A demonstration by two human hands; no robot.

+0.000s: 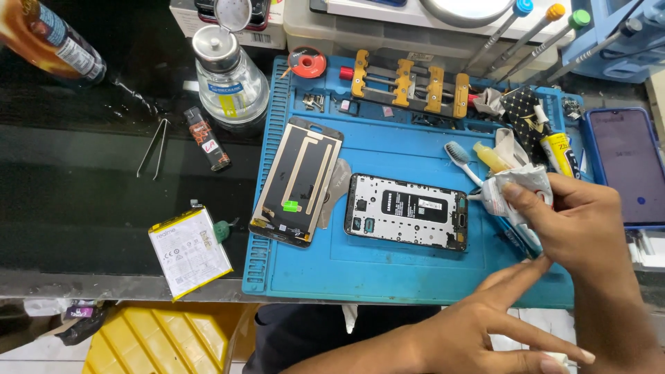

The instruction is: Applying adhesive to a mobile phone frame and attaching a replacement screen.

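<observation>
Right hand (578,221), at the right of the frame, is closed around a crumpled white glue tube (516,190), thumb pressed on its body, nozzle end pointing left toward the opened phone (406,211). The squeezed grip suits pressing out what little is left in a flattened tube. Left hand (485,325), lower right of centre, is open with fingers spread; its forefinger tip reaches up to just under the right hand, near the tube's lower end. It holds nothing. Whether the fingertip touches the tube cannot be told.

The opened phone lies flat at the centre of the blue work mat (415,270), back cover off and inner frame facing up, which leaves its edges reachable. Just left of it, tilted, lies the detached screen panel (298,181), inner side up, overlapping the mat's left ridge.

Other items: a toothbrush (460,158) just above the tube; a clamp jig (409,86) along the mat's upper edge; a glass dispenser bottle (228,79) upper left; tweezers (154,147) and a lighter (208,138) on the dark bench; a phone battery (188,251) lower left; a second phone (627,173) at the right edge.
</observation>
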